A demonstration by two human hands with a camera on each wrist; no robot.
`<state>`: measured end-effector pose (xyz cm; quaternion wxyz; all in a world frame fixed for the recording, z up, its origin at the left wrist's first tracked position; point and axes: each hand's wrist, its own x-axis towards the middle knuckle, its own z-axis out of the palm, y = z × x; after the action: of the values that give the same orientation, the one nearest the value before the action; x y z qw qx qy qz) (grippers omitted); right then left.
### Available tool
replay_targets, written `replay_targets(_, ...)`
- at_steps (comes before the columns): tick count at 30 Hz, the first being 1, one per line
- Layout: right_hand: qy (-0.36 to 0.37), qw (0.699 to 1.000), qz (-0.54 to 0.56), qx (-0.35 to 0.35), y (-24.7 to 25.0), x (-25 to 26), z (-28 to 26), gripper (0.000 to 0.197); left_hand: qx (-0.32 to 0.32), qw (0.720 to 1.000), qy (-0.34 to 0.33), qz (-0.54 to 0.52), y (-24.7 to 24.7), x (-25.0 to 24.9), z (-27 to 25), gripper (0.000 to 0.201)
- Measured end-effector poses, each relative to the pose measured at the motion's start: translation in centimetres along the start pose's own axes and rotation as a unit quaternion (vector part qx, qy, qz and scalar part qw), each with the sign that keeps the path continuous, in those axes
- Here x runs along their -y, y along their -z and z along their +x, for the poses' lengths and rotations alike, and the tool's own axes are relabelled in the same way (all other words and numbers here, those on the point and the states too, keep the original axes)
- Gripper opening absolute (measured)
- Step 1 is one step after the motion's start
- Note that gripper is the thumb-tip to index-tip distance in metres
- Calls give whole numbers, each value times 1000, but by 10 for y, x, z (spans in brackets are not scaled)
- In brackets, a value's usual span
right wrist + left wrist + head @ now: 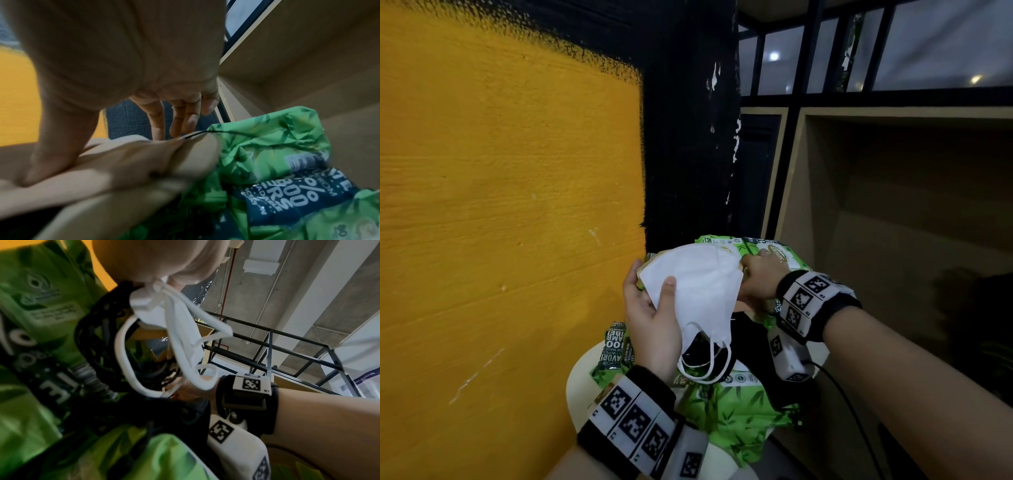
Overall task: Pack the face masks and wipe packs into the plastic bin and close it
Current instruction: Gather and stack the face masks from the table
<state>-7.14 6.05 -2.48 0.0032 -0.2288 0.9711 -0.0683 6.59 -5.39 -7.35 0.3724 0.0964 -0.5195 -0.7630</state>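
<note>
A stack of white face masks [698, 287] is held up between both hands over the pile. My left hand [650, 291] cups its left side from below, thumb pressed on the top. My right hand [753, 274] pinches the stack's right edge; in the right wrist view the right hand [180, 129] has its thumb against the masks. White ear loops [127, 353] dangle below my left hand [144, 261]. Black masks [743, 339] lie under them. Green wipe packs [726, 407] are heaped beneath, and another wipe pack [774, 253] sits behind my right hand.
The pile rests on a round white top [580, 383]. A yellow wall [510, 205] stands close on the left, with a black pillar [688, 137] behind. Open wooden shelf cubbies [893, 205] are on the right. A black cable [849, 404] hangs from my right wrist.
</note>
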Motion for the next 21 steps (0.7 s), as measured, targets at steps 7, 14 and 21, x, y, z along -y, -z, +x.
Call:
replay_targets(7,8,994,111,4,-1,3,16,38,-9,1000,4,5,8,-1,5,53)
replay_targets(14,82,893,441,-39,13,-2,14,21,-14,999,-17,32,13,6,9,53)
replay_targets(21,99,759,638,-78,32,4,7,24,-52,994,-65,66,8,-6,2,62)
